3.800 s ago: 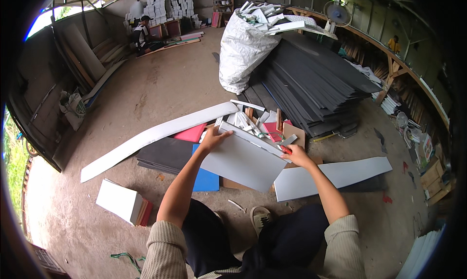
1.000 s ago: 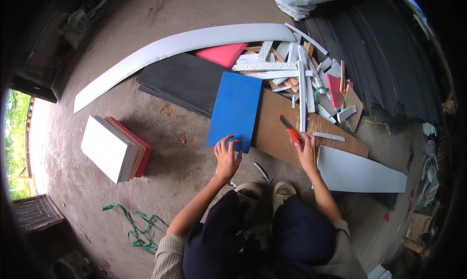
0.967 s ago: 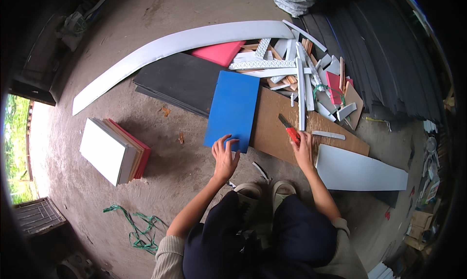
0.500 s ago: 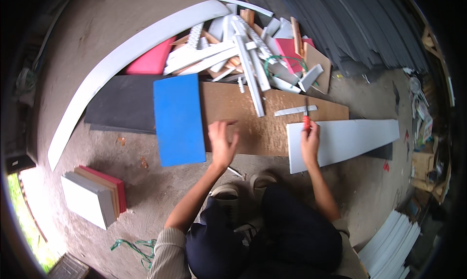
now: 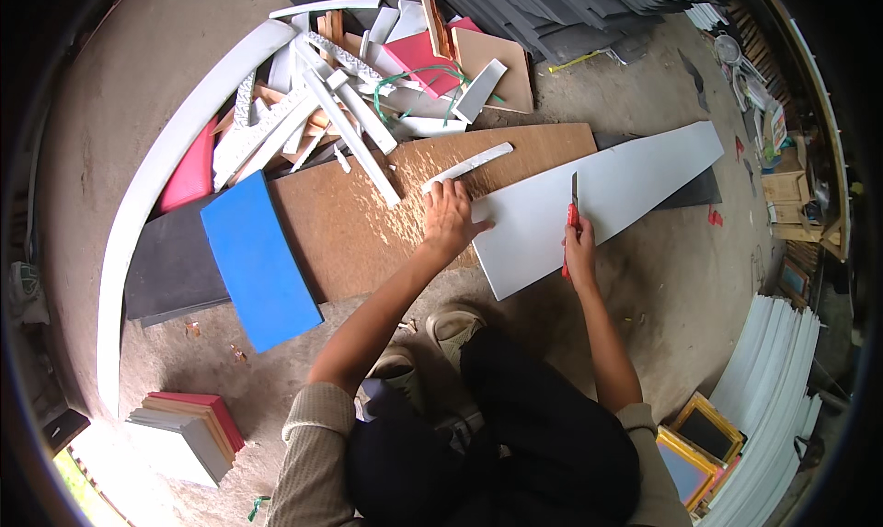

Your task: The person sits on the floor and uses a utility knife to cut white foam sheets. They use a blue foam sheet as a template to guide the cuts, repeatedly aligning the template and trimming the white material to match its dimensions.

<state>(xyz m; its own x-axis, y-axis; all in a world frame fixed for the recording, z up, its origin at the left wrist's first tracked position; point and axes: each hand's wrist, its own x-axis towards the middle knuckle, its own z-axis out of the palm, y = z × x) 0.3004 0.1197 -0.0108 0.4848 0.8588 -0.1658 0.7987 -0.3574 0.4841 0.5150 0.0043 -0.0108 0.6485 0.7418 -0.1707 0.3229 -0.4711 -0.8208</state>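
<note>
My right hand (image 5: 580, 247) is closed round a red utility knife (image 5: 572, 216), its blade extended and pointing away from me, above a long white foam board (image 5: 607, 182) that tapers to the right. My left hand (image 5: 447, 218) is at the left end of that board, thumb spread toward its edge. Its fingertips reach the near end of a narrow white foam strip (image 5: 478, 163); whether they press on it I cannot tell. Under these lies a brown board (image 5: 322, 223) scattered with pale crumbs. A blue foam sheet (image 5: 260, 260) rests slantwise across its left part.
Beyond the board is a heap of white, brown and red offcuts (image 5: 303, 113), bordered by a long curved white strip (image 5: 138, 205). Squared sheets (image 5: 189, 430) are stacked at the near left. Dark sheets (image 5: 570, 21) lie at the back, white sheets (image 5: 768, 371) at the near right.
My view has turned to the right. My left hand has moved from beside the blue sheet to the white strip and the white board's left end. The knife stays in my right hand.
</note>
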